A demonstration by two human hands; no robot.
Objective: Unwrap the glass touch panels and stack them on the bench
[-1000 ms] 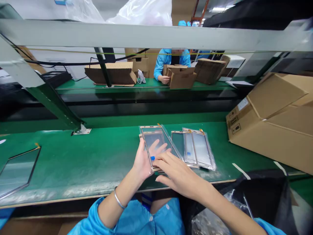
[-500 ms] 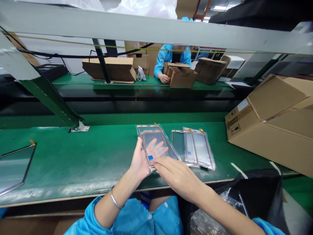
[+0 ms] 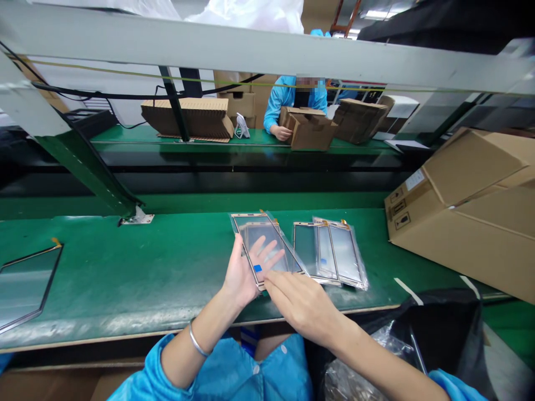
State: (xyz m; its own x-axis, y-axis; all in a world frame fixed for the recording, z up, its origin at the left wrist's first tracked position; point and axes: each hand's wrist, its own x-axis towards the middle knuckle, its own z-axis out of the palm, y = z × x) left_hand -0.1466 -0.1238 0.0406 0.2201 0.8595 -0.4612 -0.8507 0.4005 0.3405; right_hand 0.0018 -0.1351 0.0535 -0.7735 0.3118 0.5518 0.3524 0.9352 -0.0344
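Observation:
My left hand (image 3: 240, 273) supports a clear touch screen panel (image 3: 261, 236) from below. Its thumb lies on the left edge, and the spread fingers show through the glass. The panel has a thin dark and gold border, a blue tab (image 3: 257, 268) near the bottom and clear plastic film around it. My right hand (image 3: 298, 298) is closed, its fingertips pinched at the panel's lower edge, right of the blue tab; what they grip is hidden. Further panels (image 3: 343, 253) in clear film lie overlapping on the green bench, right of the held one.
A larger dark-framed panel (image 3: 25, 284) lies at the bench's left end. On the right stands a cardboard box (image 3: 463, 206), with a black bag (image 3: 447, 334) below it. A green post (image 3: 90, 164) rises at left. Across the gap, a co-worker handles a small carton (image 3: 311, 131).
The held panel has shifted slightly left at its top. My right hand has moved a little down along the lower edge, still pinched.

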